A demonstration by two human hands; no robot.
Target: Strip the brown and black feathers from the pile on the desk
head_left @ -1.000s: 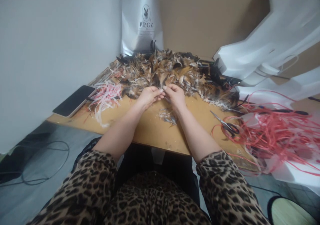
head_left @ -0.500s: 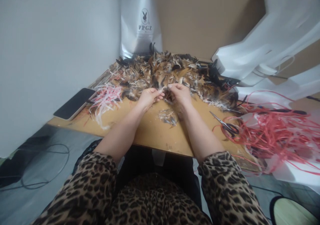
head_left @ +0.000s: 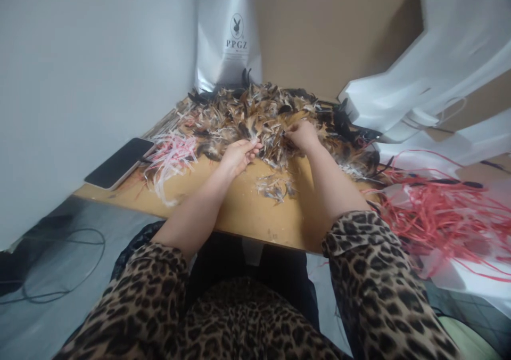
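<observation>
Head view: left hand (head_left: 236,157) pinches feather tuft (head_left: 252,128); right hand (head_left: 305,135) at large feather pile (head_left: 223,108), grip unclear; small feather cluster (head_left: 275,188) apart.

I count one left hand (head_left: 238,157) and one right hand (head_left: 303,135). There is one desk (head_left: 239,211), one phone (head_left: 120,163) and one printed bag (head_left: 229,35). Of feathers I see two groups: one big heap (head_left: 255,109), one small pile (head_left: 275,187). Of strips, also two: one pink-white bunch (head_left: 171,155), one red tangle (head_left: 447,221). Single feathers I cannot count.
</observation>
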